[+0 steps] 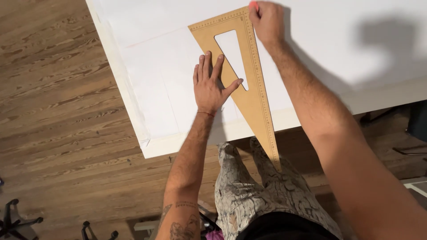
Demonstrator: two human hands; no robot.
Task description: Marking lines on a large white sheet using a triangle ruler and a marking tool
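Two hands are at work on a big white sheet [147, 84] that lies on the white counter [387, 95]. Far to the left is only wood floor [53, 89], with chair feet [18, 220] down in the corner.

Next comes the sheet. Thin lines already run across it, some straight up and down and one slanting near the top, so part of the drawing looks done.

The left hand [211, 86] lies flat on a tan wooden triangle ruler [251, 95]. Its fingers are spread open and press the ruler down. They grip nothing.

The ruler lies on the sheet, with a triangle hole in it. Its long thin tip sticks out past the counter edge, over the person's patterned trousers [267, 195].

The right hand [267, 20] is at the top corner of the ruler, by its right edge. Its fingers are closed on something small and pink-red [253, 5], maybe a pencil or chalk; I cannot tell which.

I see no new line along that right edge, so I think this line is only starting.
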